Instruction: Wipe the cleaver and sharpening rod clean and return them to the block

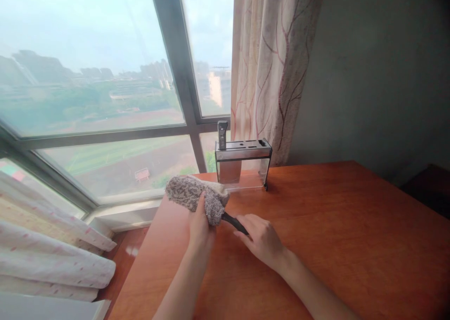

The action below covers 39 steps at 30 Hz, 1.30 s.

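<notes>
A grey, fluffy cloth (188,192) with a paler side is bunched up above the table, and my left hand (202,224) grips it, thumb on top. Out of the cloth's right end comes a black handle (235,223), apparently that of a knife; the cloth covers whatever blade it has. My right hand (262,238) is closed around the handle's lower end. Beyond both hands stands a clear-sided knife block (242,153) with a slotted metal top. One knife (222,135) stands upright in its left end, its riveted handle sticking up.
The reddish-brown wooden table (333,235) reaches under my arms and off to the right. A large window (105,137) fills the left side. A patterned curtain (274,62) hangs behind the block, and another curtain (52,249) drapes at lower left beside the table edge.
</notes>
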Each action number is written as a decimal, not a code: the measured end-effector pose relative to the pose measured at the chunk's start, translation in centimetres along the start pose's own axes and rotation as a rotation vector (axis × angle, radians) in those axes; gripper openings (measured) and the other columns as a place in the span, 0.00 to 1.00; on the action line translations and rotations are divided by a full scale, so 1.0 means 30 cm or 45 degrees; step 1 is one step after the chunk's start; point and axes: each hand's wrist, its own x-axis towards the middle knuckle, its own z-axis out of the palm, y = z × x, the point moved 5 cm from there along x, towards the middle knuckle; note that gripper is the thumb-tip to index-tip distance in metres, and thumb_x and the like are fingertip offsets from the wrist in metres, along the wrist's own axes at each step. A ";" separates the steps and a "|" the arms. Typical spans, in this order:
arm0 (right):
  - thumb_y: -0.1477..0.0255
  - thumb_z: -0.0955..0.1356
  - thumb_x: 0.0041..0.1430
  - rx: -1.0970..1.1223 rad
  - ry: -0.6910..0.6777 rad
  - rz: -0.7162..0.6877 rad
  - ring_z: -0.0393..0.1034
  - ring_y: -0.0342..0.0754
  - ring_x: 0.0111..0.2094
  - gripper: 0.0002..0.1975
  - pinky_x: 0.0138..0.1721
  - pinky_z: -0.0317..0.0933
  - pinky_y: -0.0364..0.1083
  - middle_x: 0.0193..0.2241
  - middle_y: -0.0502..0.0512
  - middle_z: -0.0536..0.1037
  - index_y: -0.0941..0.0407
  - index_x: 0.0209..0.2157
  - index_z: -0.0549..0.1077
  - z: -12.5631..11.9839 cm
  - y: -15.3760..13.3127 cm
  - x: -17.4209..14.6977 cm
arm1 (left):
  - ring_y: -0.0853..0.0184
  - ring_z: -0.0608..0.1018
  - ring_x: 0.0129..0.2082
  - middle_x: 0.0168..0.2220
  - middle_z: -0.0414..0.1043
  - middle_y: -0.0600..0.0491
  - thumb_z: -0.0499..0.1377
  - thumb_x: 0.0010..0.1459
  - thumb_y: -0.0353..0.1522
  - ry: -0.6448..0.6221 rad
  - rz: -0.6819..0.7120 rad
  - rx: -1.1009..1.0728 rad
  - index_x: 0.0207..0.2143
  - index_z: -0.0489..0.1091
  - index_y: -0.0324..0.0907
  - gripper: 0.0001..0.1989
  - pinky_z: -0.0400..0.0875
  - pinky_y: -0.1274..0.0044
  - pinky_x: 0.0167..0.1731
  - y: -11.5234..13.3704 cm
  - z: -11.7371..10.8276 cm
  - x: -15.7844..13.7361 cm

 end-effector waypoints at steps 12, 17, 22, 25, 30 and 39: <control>0.50 0.56 0.63 1.118 -0.163 0.589 0.58 0.41 0.14 0.28 0.19 0.53 0.41 0.12 0.45 0.64 0.59 0.31 0.73 0.085 0.050 -0.026 | 0.67 0.79 0.32 0.33 0.77 0.51 0.62 0.55 0.31 -0.145 -0.139 -0.111 0.42 0.71 0.38 0.12 0.76 0.78 0.32 0.001 0.015 0.022; 0.49 0.58 0.61 1.554 -0.190 0.756 0.54 0.39 0.13 0.29 0.16 0.49 0.40 0.13 0.43 0.60 0.62 0.36 0.73 0.130 0.057 -0.034 | 0.71 0.77 0.26 0.29 0.74 0.55 0.66 0.50 0.33 -0.222 -0.145 -0.031 0.40 0.70 0.40 0.14 0.72 0.83 0.25 -0.038 0.041 -0.046; 0.56 0.61 0.63 0.950 -0.086 0.528 0.65 0.43 0.20 0.21 0.23 0.59 0.42 0.18 0.49 0.70 0.59 0.36 0.74 0.075 0.054 -0.014 | 0.72 0.74 0.21 0.27 0.73 0.55 0.67 0.48 0.34 -0.140 -0.057 0.028 0.36 0.70 0.38 0.14 0.70 0.81 0.20 -0.028 0.032 -0.044; 0.64 0.64 0.62 0.392 0.010 0.266 0.72 0.51 0.35 0.14 0.38 0.64 0.48 0.34 0.57 0.79 0.55 0.45 0.74 0.034 0.033 -0.010 | 0.71 0.75 0.22 0.27 0.73 0.55 0.67 0.48 0.33 -0.063 -0.067 0.025 0.36 0.70 0.37 0.14 0.71 0.80 0.21 -0.028 0.025 -0.039; 0.68 0.64 0.61 0.012 0.085 0.114 0.71 0.55 0.38 0.15 0.39 0.63 0.50 0.37 0.60 0.78 0.54 0.49 0.72 0.004 0.013 -0.013 | 0.71 0.76 0.23 0.28 0.74 0.54 0.66 0.50 0.30 -0.027 -0.074 0.010 0.37 0.71 0.37 0.11 0.73 0.81 0.23 -0.036 0.012 -0.026; 0.53 0.55 0.65 1.055 -0.117 0.697 0.63 0.43 0.14 0.26 0.18 0.57 0.42 0.13 0.48 0.69 0.57 0.25 0.70 0.072 0.070 -0.021 | 0.68 0.80 0.31 0.34 0.77 0.49 0.64 0.53 0.28 -0.008 -0.169 -0.100 0.41 0.71 0.37 0.12 0.76 0.79 0.34 -0.052 -0.002 0.005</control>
